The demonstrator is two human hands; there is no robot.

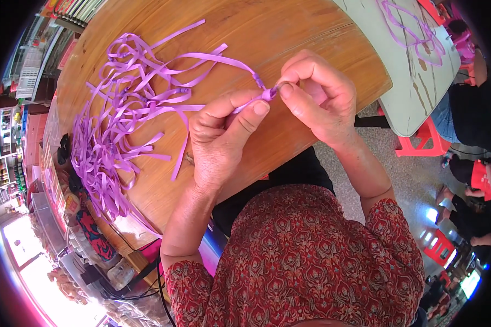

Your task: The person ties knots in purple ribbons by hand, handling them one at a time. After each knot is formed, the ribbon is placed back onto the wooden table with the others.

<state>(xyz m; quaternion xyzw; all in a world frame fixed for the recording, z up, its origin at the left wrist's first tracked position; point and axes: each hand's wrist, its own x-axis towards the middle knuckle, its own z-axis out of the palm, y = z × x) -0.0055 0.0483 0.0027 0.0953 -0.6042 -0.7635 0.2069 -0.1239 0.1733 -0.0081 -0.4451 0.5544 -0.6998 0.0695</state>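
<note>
One knotted bit of purple ribbon is being held by two hands, one left hand and one right hand. One big heap of purple ribbons is being carried by one brown table, near its left edge; its ribbons are being hidden too much for counting. One purple bunch is being carried by one white table, near its right edge. One red stool is being partly covered by that table's near corner.
</note>
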